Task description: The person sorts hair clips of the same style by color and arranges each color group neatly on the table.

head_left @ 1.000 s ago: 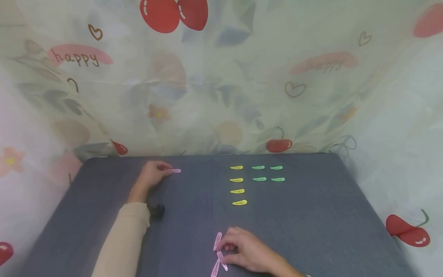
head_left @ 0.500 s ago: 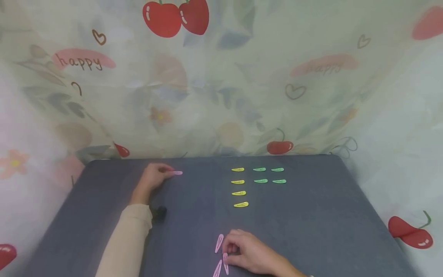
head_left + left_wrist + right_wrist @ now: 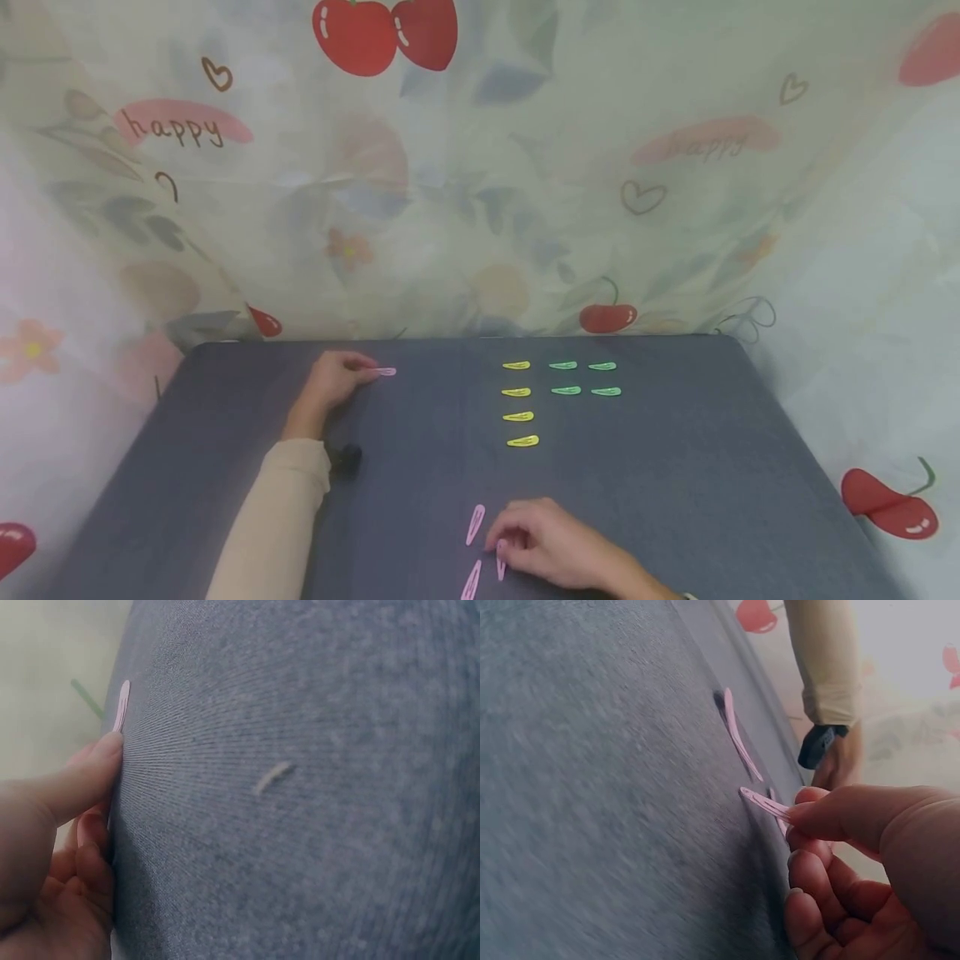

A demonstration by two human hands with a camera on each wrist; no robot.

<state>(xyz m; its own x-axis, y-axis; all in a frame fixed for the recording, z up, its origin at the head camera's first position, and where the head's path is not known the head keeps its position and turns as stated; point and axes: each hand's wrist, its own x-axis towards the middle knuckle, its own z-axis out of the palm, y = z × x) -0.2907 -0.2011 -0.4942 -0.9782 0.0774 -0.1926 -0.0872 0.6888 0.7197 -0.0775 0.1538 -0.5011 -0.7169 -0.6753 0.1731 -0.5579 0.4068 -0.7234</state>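
Observation:
At the far left of the table my left hand (image 3: 335,383) pinches a pink hair clip (image 3: 386,372) by one end, the clip lying along the cloth. In the left wrist view the thumb presses on that same clip (image 3: 122,705). Near the front edge my right hand (image 3: 551,542) holds another pink hair clip (image 3: 502,562) between thumb and index finger. The right wrist view has this clip (image 3: 761,801) sticking out past the thumb, close over the cloth. Two more pink clips lie beside the right hand, one farther back (image 3: 475,525) and one nearer (image 3: 471,581).
Several yellow hair clips (image 3: 517,417) form a column at the back middle of the dark table (image 3: 675,483). To their right, several green clips (image 3: 566,390) lie in two short rows. A patterned curtain (image 3: 450,183) encloses the back and sides.
My right hand has drawn its pink clip to the right, apart from the other two it had been lying against. The left hand stays in place on its clip.

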